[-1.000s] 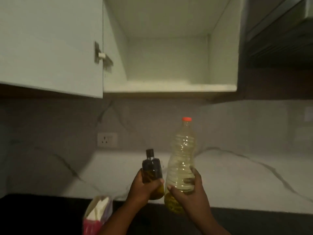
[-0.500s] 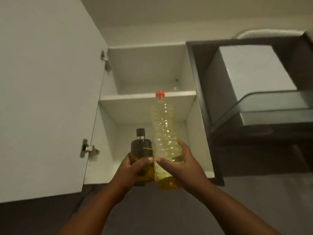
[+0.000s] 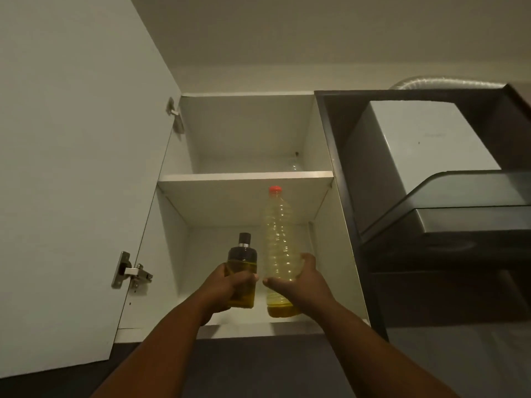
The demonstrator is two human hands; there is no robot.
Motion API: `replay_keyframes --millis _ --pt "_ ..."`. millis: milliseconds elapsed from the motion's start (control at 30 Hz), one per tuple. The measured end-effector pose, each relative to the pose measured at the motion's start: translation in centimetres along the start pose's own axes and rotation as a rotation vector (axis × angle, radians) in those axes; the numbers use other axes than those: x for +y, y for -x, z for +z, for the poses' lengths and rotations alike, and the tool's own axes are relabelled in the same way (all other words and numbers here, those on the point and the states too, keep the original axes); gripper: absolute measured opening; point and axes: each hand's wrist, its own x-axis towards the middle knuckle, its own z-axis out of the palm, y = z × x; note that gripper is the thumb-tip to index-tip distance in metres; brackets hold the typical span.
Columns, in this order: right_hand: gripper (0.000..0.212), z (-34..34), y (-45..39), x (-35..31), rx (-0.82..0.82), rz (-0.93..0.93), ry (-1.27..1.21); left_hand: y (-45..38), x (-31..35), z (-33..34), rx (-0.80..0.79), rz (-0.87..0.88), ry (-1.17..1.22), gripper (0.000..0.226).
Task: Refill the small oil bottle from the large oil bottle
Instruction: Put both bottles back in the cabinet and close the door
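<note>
The small oil bottle (image 3: pixel 242 270) is up inside the lower bay of the open wall cabinet (image 3: pixel 319 133), upright, its dark cap on, with yellow oil filling its lower part up to near the shoulder. The left hand (image 3: pixel 227 285) grasps it round the lower body, fingers wrapped across the front. Just to its right, close beside it but with a narrow gap showing, stands the large oil bottle (image 3: pixel 279 248), also upright, its red cap (image 3: pixel 274 189) in place; only a shallow band of oil shows at its base. The right hand (image 3: pixel 298 278) holds it round the lower body, thumb across the front and fingers curled behind.

A second ago both bottles were held low in front of the backsplash, above the counter; half a second ago they had been raised to the cabinet mouth; now they sit further in, their bases close over the bottom shelf (image 3: pixel 244 330) (whether they touch it I cannot tell). Both caps closed and the small bottle well filled suggest the pouring is finished and this is the putting-away. What remains, by my reading, is to set them down and let go.

Further out: the cabinet door (image 3: pixel 71 168) swung open on the left, the middle shelf (image 3: pixel 244 177) above the bottles, and a dark extractor hood (image 3: pixel 436 196) to the right.
</note>
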Motion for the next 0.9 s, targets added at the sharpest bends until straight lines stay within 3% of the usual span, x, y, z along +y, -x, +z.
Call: replay_keyframes --millis 167,500,600,733,900 --pt "0.102 1.6 -0.6 2.1 0.051 0.067 0.073 -1.5 -2.0 0.0 -0.033 -0.055 0.009 0.054" --pt "0.099 2.8 -0.6 2.3 0.079 0.198 0.47 -1.9 -3.2 -1.1 -0.052 -0.184 0.039 0.055" --pt "0.099 2.8 -0.6 2.2 0.071 0.229 0.518 -2.0 -2.8 -1.0 -0.053 -0.211 0.033 0.049" --pt "0.1 2.7 -0.7 2.1 0.024 0.278 0.546 -1.9 -2.6 -0.8 -0.003 -0.232 -0.056 0.015" --pt "0.104 2.7 -0.9 2.2 0.022 0.293 0.527 -2.3 -2.8 -0.9 0.093 -0.241 -0.127 0.018"
